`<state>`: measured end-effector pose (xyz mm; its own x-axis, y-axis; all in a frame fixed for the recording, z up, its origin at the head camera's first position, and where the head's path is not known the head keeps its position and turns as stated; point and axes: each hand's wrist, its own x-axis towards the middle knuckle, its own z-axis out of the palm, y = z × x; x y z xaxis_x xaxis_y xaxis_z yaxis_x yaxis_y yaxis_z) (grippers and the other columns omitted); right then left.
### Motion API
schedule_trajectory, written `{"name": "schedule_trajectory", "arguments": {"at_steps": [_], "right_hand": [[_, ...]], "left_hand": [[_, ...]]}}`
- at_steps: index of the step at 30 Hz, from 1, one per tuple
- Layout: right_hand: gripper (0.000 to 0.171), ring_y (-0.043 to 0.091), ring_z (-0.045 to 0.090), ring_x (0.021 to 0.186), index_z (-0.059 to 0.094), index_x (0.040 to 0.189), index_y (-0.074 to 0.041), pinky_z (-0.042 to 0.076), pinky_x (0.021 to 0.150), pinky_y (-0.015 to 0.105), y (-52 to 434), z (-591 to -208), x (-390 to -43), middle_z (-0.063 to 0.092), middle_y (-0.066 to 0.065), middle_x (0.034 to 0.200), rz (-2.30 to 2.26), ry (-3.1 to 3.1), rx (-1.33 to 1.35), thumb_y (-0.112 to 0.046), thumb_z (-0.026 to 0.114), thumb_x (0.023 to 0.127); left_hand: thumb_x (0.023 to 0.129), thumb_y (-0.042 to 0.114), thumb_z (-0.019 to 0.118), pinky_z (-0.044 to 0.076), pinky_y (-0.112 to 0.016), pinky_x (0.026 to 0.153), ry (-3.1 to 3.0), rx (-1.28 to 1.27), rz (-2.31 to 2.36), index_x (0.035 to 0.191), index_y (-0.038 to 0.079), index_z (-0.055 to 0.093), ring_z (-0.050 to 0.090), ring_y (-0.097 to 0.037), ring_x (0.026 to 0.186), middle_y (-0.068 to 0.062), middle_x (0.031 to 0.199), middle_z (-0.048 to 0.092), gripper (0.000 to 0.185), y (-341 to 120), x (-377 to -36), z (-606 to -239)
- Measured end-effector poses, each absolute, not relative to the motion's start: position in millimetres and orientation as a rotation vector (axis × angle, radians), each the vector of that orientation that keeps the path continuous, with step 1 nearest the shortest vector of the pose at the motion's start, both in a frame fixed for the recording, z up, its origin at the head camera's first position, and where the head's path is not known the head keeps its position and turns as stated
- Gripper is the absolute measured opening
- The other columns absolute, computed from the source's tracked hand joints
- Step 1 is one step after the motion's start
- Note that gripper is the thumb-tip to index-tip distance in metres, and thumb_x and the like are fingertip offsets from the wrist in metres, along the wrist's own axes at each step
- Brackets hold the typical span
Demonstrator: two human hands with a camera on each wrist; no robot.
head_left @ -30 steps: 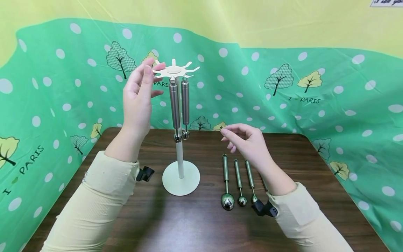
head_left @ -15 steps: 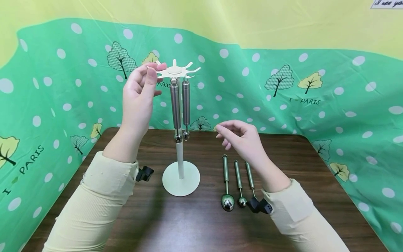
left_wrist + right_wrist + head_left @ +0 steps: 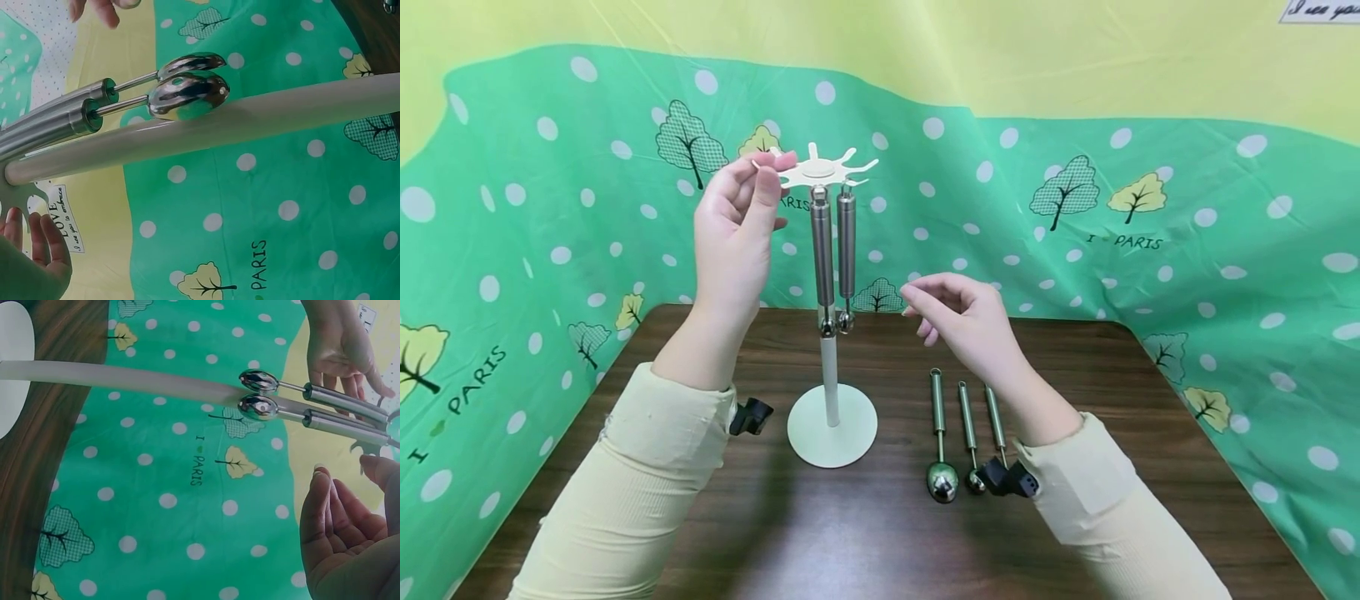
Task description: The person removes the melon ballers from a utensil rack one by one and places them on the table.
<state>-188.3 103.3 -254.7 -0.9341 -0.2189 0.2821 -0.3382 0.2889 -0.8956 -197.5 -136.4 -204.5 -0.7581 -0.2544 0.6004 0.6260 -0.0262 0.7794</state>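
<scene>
A white stand with a ring of hooks (image 3: pixel 818 169) on top rises from a round base (image 3: pixel 808 433). From the hooks hang two steel scoops, one nearer (image 3: pixel 822 250) and one just right of it (image 3: pixel 847 250). My left hand (image 3: pixel 730 237) pinches a hook on the left side of the top, between thumb and index finger. Lower and to the right, my right hand (image 3: pixel 966 325) floats in the air with relaxed, bent fingers. In the right wrist view, nothing lies between the right thumb and fingers (image 3: pixel 320 500). Polished scoop bowls (image 3: pixel 187 95) hang close beside the pole.
Three more scoops lie on the dark wooden table (image 3: pixel 880 542), handles away from me: a large one (image 3: pixel 942 479), a smaller one (image 3: pixel 968 421) and another (image 3: pixel 994 417) partly under my right forearm. A patterned green and yellow cloth (image 3: pixel 1075 275) surrounds the table.
My right hand has moved left and a little up. My left thumb and finger have closed on the hook, and the hanging scoops have shifted slightly right.
</scene>
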Motion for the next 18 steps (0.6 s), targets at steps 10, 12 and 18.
{"name": "schedule_trajectory", "arguments": {"at_steps": [10,12,18], "right_hand": [[0.026,0.018,0.065,0.064,0.07,0.112,-0.009,0.059,0.064,0.033,95.2,-248.2,-191.7,0.072,0.004,0.09,1.744,-2.418,0.586,-0.029,0.066,0.095],[0.026,0.018,0.065,0.064,0.071,0.112,-0.009,0.059,0.064,0.034,92.8,-247.3,-192.2,0.072,0.005,0.092,1.75,-2.414,0.592,-0.028,0.066,0.095],[0.024,0.02,0.066,0.064,0.071,0.11,-0.011,0.059,0.065,0.034,82.0,-245.5,-193.1,0.072,0.006,0.094,1.753,-2.422,0.588,-0.029,0.068,0.094]], "left_hand": [[0.074,0.061,0.069,0.046,-0.024,0.076,-1.589,-0.419,-1.801,0.109,0.016,0.06,0.061,-0.018,0.107,-0.007,0.12,0.071,0.057,-132.2,-197.8,-206.2],[0.075,0.058,0.069,0.046,-0.023,0.075,-1.583,-0.412,-1.8,0.109,0.015,0.06,0.06,-0.017,0.105,-0.006,0.119,0.072,0.055,-131.4,-198.2,-206.4],[0.075,0.057,0.07,0.043,-0.023,0.078,-1.558,-0.41,-1.77,0.104,0.018,0.061,0.058,-0.017,0.101,-0.005,0.115,0.073,0.049,-129.6,-198.3,-207.0]]}}
